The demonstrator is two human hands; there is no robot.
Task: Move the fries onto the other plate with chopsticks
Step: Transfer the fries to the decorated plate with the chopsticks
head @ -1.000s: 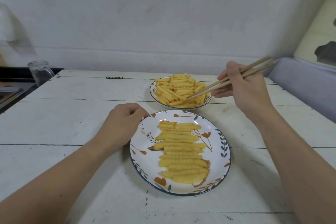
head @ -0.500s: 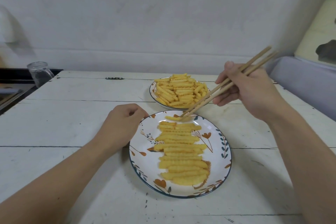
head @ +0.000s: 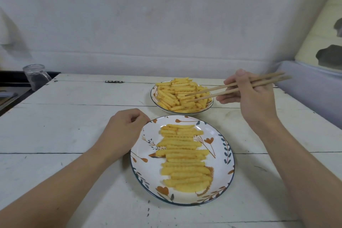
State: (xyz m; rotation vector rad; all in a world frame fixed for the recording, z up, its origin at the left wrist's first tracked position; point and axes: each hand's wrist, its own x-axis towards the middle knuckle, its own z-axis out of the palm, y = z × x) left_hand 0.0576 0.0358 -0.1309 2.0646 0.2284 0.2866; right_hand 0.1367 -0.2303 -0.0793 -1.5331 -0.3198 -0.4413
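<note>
Right of centre, upper half of frame: right hand (head: 253, 96) w/ grip curled round a pair of wooden chopsticks (head: 235, 87), thumb on top, fingers folded beneath. Chopstick tips sit slightly apart over the far plate (head: 154, 98), reaching in from the right; no fry visible between tips. Far plate: small, pale, dark-rimmed, piled w/ loose crinkle-cut fries (head: 177, 94) lying in mixed directions.

Centre-left: left hand (head: 122, 133) w/ grip loosely curled, holding nothing; knuckles up, hand resting on the counter (head: 64, 126), just beside upper-left rim of the near plate (head: 224, 153). Cannot tell whether fingers touch the rim.

Lower centre: near plate, larger, white w/ orange flower and blue-green leaf print, dark rim. On it, sorted fries (head: 183, 157) laid side by side in a stacked column, each lying left-to-right, running from the plate's far edge toward its near edge. Near plate sits just in front of far plate; rims close, apart.

Counter: white-painted planks w/ dark seams and scuffs. Both forearms enter from bottom corners of frame.

Upper left: clear glass cup (head: 36, 76) at counter's far-left corner. Behind: white wall (head: 166, 15). Right edge: pale grey-lilac padded surface (head: 311, 87), type unclear.
</note>
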